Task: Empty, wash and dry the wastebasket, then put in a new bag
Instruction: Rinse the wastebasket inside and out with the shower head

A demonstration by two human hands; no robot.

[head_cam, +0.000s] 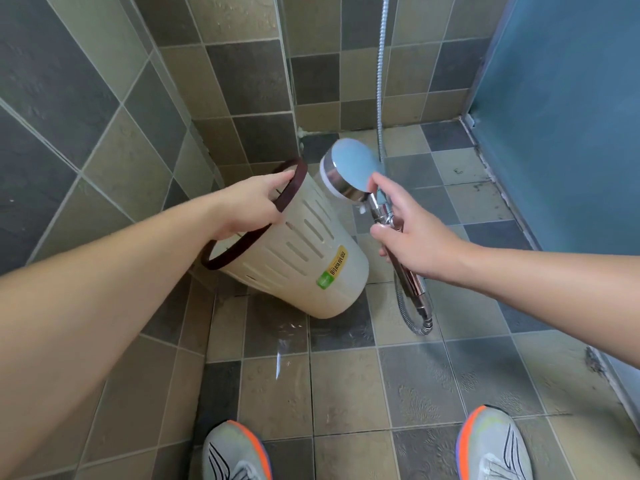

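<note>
Wastebasket (298, 258) rim gripped by left hand (249, 206) fingers (277, 183).

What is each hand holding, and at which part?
The left hand grips the wastebasket by its dark rim. The right hand holds the shower head by its chrome handle.

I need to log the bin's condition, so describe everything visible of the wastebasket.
The wastebasket is a cream, plastic-looking tapered bin with a dark brown rim ring, rows of vertical slots in its upper wall, and a green and yellow label lower down. It is tilted, mouth toward the upper left, base toward the tiled floor. No bag or contents show. The left hand grips its rim. The shower head, held by the right hand, sits beside its upper side.
</note>
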